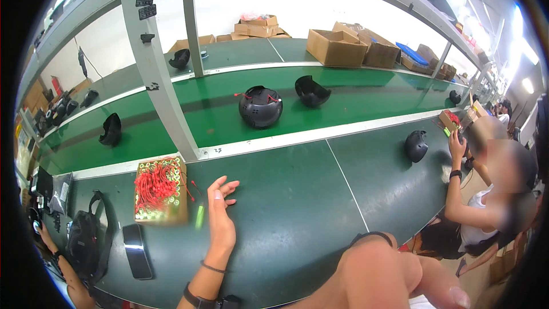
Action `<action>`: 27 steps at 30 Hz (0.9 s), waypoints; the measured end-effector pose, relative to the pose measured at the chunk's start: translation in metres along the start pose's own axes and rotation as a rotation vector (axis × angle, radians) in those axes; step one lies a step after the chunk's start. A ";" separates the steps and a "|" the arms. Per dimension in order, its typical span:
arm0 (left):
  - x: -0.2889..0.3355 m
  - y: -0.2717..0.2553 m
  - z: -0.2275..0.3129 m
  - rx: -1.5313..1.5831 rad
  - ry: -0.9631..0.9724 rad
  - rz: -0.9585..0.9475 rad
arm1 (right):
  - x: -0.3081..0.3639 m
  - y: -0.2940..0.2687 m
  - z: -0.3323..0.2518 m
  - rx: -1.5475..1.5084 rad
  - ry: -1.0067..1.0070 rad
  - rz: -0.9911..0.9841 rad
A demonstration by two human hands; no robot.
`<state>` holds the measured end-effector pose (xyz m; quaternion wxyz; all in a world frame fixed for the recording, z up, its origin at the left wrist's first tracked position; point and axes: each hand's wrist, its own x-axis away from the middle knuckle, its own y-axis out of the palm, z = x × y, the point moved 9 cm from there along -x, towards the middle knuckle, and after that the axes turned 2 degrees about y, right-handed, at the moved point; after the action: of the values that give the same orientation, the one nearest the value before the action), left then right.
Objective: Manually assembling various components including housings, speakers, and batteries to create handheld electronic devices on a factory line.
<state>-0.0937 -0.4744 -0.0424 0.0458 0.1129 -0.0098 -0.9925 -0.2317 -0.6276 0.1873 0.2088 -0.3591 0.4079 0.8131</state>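
My left hand (222,214) is over the bench with its fingers apart and slightly curved, holding nothing. Just left of it is a slim green battery cell (199,217) with red wire leads, apart from the fingers. Beyond that cell stands a cardboard box (182,206), packed with upright cells and a tangle of red wires (157,186). My right hand (389,272) looms large and close at the lower right, above the bench edge. Its fingers are bent inward, and whatever they may hold is hidden.
Black rounded shells (261,107) stand on the green belt (217,97). Another shell (416,146) lies on the bench, where a co-worker's hands (457,147) are at work. A phone (137,252) and black bag (88,240) lie at left. A metal post (157,68) rises behind the cell box.
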 end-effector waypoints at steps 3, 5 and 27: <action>0.000 0.003 -0.002 -0.005 0.002 0.004 | 0.014 -0.021 -0.039 0.151 0.189 -0.106; -0.003 0.016 0.001 0.030 0.021 -0.024 | 0.016 -0.011 -0.049 0.315 0.322 -0.196; -0.001 0.007 -0.005 -0.035 0.023 -0.032 | -0.109 -0.174 -0.482 3.355 0.110 0.712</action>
<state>-0.0914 -0.4816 -0.0473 0.0319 0.1235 0.0100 -0.9918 0.1487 -0.9235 -0.0170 -0.1374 -0.3119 -0.8080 0.4806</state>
